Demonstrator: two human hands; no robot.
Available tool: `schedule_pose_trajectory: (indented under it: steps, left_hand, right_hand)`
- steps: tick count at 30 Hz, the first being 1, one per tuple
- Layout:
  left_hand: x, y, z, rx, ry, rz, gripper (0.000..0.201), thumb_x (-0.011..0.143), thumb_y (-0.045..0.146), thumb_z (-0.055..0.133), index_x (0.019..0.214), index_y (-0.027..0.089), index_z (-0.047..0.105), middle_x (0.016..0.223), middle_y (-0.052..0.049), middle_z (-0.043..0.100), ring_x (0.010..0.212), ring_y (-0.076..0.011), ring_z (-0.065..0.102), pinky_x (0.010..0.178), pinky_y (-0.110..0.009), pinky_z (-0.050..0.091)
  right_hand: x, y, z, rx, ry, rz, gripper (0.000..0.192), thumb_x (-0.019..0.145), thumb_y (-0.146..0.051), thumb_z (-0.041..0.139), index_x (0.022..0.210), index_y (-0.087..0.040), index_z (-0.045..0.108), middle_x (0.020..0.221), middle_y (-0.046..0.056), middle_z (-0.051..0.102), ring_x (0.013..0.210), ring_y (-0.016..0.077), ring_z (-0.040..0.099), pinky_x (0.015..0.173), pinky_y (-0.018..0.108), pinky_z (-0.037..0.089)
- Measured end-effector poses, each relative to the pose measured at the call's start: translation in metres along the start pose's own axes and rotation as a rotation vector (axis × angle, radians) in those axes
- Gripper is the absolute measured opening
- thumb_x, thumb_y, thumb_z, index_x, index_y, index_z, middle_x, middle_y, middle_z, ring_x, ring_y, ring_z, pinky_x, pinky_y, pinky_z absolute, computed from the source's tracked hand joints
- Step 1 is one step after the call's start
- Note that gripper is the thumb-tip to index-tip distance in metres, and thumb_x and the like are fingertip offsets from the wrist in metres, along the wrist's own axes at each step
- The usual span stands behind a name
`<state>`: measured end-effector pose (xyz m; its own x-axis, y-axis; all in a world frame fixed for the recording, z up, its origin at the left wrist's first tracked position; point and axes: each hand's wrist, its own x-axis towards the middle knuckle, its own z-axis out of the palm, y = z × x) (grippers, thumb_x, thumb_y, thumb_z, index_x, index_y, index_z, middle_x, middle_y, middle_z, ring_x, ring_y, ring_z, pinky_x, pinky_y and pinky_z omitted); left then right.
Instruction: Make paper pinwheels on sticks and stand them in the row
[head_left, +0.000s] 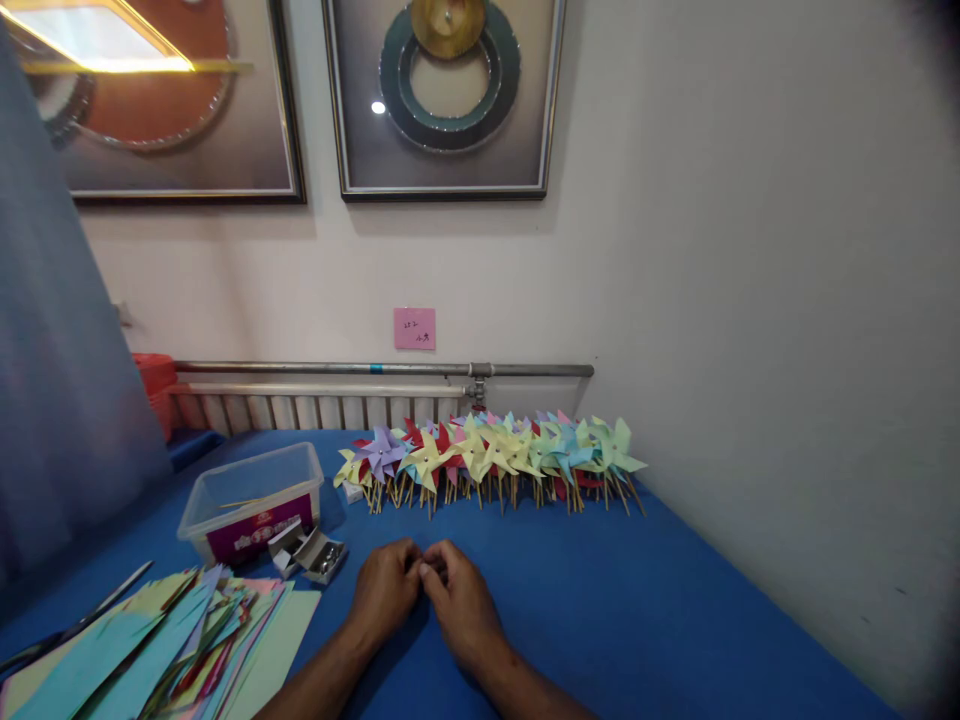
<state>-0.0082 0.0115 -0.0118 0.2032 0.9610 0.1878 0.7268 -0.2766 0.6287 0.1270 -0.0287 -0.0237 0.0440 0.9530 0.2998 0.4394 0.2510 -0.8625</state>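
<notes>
My left hand (387,588) and my right hand (460,602) rest together on the blue tablecloth (585,610), fingers curled in and thumbs touching or nearly so. Both are closed, and no object shows in either one. Beyond them stand many paper pinwheels (474,450) on thin wooden sticks, in yellow, green, blue, purple and red, packed in a long row. Left of my left hand sit small open boxes (322,556) holding little metal pieces. A clear plastic tub (255,505) with a purple label stands behind those boxes, a few thin sticks inside.
Coloured paper sheets and strips (150,650) lie piled at the front left, with scissors (82,622) beside them. A blue curtain (60,350) hangs at the left. Behind the table run a metal pipe (315,369) and a radiator (300,408). A wall (780,350) borders the right.
</notes>
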Motion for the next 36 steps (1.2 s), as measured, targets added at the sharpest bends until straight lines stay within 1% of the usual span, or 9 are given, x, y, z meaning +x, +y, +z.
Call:
schedule_pose_trajectory:
  steps: [11, 20, 30, 36]
  left_hand:
    - [-0.0002, 0.0001, 0.0010, 0.000, -0.003, -0.010, 0.017, 0.087, 0.016, 0.055, 0.076, 0.018, 0.067, 0.077, -0.002, 0.073, 0.075, -0.0154, 0.062, 0.067, -0.024, 0.034]
    - [-0.0011, 0.0032, -0.0022, 0.026, -0.032, -0.005, 0.016, 0.086, 0.014, 0.054, 0.080, 0.018, 0.068, 0.082, -0.004, 0.074, 0.079, -0.0169, 0.064, 0.069, -0.024, 0.035]
    - [-0.0004, 0.0011, 0.0004, 0.005, -0.005, 0.006, 0.018, 0.087, 0.016, 0.055, 0.080, 0.018, 0.071, 0.081, -0.004, 0.075, 0.076, -0.0166, 0.064, 0.068, -0.026, 0.034]
    - [-0.0002, 0.0018, 0.0005, 0.030, -0.006, -0.011, 0.016, 0.084, 0.014, 0.055, 0.080, 0.018, 0.071, 0.081, -0.004, 0.075, 0.076, -0.0158, 0.063, 0.066, -0.025, 0.032]
  right_hand:
    - [-0.0001, -0.0041, -0.0021, 0.019, -0.008, 0.000, 0.012, 0.090, -0.024, 0.054, 0.092, -0.022, 0.065, 0.094, 0.004, 0.075, 0.084, 0.0204, 0.068, 0.076, 0.029, 0.047]
    - [0.0009, -0.0036, -0.0015, 0.018, -0.012, 0.011, 0.011, 0.089, -0.023, 0.054, 0.090, -0.022, 0.065, 0.093, 0.004, 0.075, 0.086, 0.0209, 0.069, 0.076, 0.029, 0.047]
    - [0.0012, -0.0030, -0.0019, 0.024, -0.016, 0.000, 0.012, 0.090, -0.027, 0.054, 0.090, -0.023, 0.065, 0.090, 0.004, 0.075, 0.082, 0.0207, 0.068, 0.074, 0.029, 0.047]
    - [0.0013, -0.0020, -0.0028, 0.029, -0.013, -0.019, 0.014, 0.090, -0.031, 0.056, 0.091, -0.023, 0.067, 0.089, 0.003, 0.075, 0.081, 0.0207, 0.068, 0.072, 0.029, 0.047]
